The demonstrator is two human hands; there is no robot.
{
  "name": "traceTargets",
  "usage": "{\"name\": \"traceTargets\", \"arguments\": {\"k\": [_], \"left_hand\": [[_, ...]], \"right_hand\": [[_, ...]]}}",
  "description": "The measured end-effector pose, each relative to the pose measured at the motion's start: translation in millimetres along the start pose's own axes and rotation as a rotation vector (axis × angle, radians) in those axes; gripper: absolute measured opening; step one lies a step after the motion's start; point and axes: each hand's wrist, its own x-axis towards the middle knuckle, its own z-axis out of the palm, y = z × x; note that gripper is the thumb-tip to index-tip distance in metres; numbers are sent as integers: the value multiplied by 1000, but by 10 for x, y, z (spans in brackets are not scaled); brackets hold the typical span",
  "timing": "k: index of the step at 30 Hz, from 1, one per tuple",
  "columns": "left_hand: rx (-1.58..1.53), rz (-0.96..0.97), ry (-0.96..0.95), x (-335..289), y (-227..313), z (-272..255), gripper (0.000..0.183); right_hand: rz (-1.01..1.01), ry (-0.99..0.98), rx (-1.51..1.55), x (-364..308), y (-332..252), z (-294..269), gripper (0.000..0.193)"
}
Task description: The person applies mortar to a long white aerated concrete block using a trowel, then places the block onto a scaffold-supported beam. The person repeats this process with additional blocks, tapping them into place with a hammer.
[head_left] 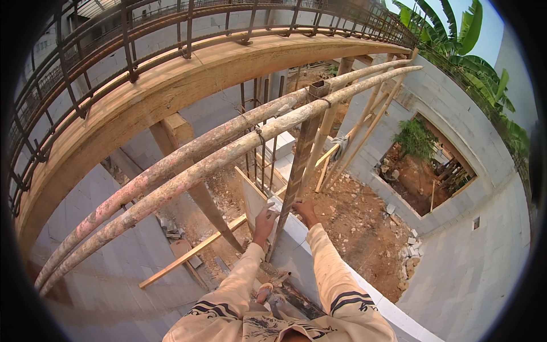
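A dirt-streaked square metal post (301, 154) stands tilted in front of me, its hollow top against two long, stained poles. My left hand (265, 223) is just left of the post, by the top of the grey block wall (307, 251). Its fingers are bent together, with something small and pale at the tips that I cannot make out. On the post's other side, my right hand (306, 212) has its fingers curled against the post's edge. The poles (228, 149) run across at an angle, with wire tied around one near the middle.
A curved timber beam (228, 64) carries a rusty rebar cage (128, 40) above. Upright rebar (265, 165) and a board (250, 185) stand left of the post. Rubble-strewn soil (359, 228) lies below right, by a wall with a window opening (427, 165). A timber strip (191, 252) lies lower left.
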Motion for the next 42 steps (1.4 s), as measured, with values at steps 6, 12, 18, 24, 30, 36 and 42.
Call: {"name": "traceTargets", "arguments": {"k": [6,12,18,24,30,36,42], "left_hand": [[133,-52,-175,407,-54,-7,42],[95,-125,-12,360,1,120,36],[-151,-14,237,-119,-86,99,22],[-213,9,203,-356,-348,267,26],[-126,126,213,-380,-326,291,31],[-105,163,282,-506,-274,379,32],[133,96,179,-537,-349,460,35]], "right_hand": [[-38,-240,-352,309,-165,-46,9],[-163,-417,-532,518,-221,-73,13],[-93,-513,-544,452,-311,-63,21],[-246,-284,-569,-212,-292,-81,29],[-504,-147,-633,-788,-199,156,38],[-677,-40,-703,-1050,-188,450,47],[-714,11,-736,-1106,-180,365,56]]}}
